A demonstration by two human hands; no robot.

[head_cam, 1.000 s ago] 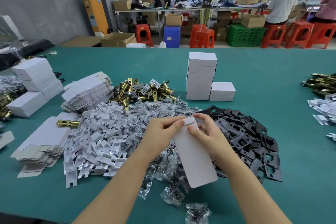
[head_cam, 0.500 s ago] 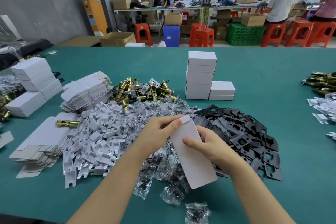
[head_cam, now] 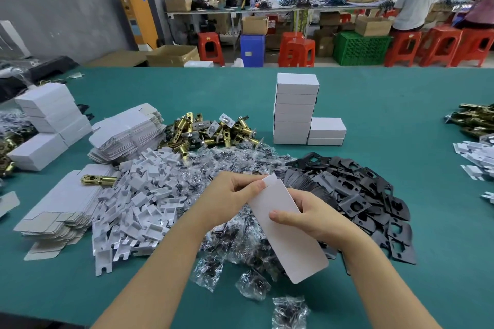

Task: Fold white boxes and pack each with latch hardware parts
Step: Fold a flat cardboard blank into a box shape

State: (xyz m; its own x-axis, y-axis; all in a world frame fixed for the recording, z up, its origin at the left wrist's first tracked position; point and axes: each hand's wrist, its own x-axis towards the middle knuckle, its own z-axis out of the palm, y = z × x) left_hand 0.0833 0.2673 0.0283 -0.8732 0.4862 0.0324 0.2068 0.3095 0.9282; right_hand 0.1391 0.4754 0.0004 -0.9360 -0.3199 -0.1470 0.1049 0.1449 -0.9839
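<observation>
Head view: both hands hold one long white cardboard box (head_cam: 287, 230) over the middle of the green table (head_cam: 401, 104), tilted, far end up-left, near rounded flap down-right. Left hand (head_cam: 230, 195) pinches the far end flap w/ thumb and fingertips. Right hand (head_cam: 307, 215) wraps the box's mid section, thumb on top face, fingers curled under.

Under the hands: heap of clear plastic bags w/ dark small parts (head_cam: 232, 168). Right of it, pile of flat black metal strike plates (head_cam: 355, 195). Left of it, pile of white plastic inserts (head_cam: 139, 195), beside stacks of flat unfolded white box blanks (head_cam: 125, 133); one brass latch bolt (head_cam: 97, 180) lies on the nearer blank stack. Behind the bags, heap of brass latch bolts (head_cam: 211, 128). Stack of closed white boxes (head_cam: 295, 109) stands past the heaps, w/ a lower stack touching its right side. More closed white boxes (head_cam: 50, 115) at left. Red plastic stools (head_cam: 296, 52) and people at a far bench in bkgd.
</observation>
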